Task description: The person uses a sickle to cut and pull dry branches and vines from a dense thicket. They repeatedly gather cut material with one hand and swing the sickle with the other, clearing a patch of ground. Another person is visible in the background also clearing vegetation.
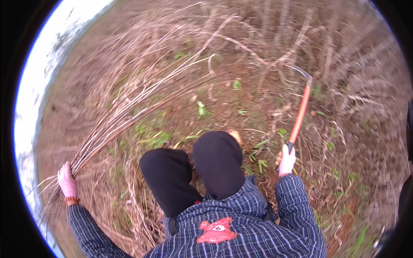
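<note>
A bundle of long dry stalks (129, 107) slants up and to the right from my left hand (68, 180), whose gloved fingers are wrapped round its lower end. The far tips of the stalks spread over the ground ahead of me. In my right hand (287, 161), also in a pale glove, is the dark end of the handle of a sickle (300, 114). Its long shaft is orange and points forward. At the top the curved metal blade bends left, close beside some dry stems. The fingers of the right hand are closed on the grip.
My dark-trousered knees (217, 163) are bent in the lower middle. Dry brush (361, 64) stands thick at the far right, with more flattened stalks at the left. Small green plants (201, 109) dot the brown soil. Something dark (406, 189) shows at the right rim.
</note>
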Action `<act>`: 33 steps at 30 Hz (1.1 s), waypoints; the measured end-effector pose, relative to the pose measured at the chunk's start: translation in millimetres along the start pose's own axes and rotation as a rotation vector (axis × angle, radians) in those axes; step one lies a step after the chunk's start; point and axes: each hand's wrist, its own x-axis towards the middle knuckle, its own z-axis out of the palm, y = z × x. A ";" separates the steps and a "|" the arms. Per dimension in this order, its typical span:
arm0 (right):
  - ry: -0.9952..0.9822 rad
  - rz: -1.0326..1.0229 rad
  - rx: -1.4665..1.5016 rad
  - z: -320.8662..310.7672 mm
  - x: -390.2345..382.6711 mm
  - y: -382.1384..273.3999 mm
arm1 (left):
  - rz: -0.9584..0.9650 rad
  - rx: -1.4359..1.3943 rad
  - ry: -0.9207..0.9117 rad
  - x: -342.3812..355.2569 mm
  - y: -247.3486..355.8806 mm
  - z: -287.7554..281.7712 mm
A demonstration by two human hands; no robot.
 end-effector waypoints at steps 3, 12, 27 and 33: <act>-0.116 0.061 -0.088 36.5 10.9 34.5 | -0.172 0.122 -0.031 -137.6 -36.2 -34.7; -0.301 0.143 -0.396 50.1 47.7 110.4 | -0.786 0.280 -0.364 -464.4 -0.8 -182.1; -0.449 -0.096 -1.151 3.9 137.7 177.5 | -0.915 -0.089 -1.437 -558.0 53.4 -69.4; -0.370 0.023 -0.924 -21.2 128.1 189.8 | -0.419 -0.281 -0.400 -250.4 123.6 4.9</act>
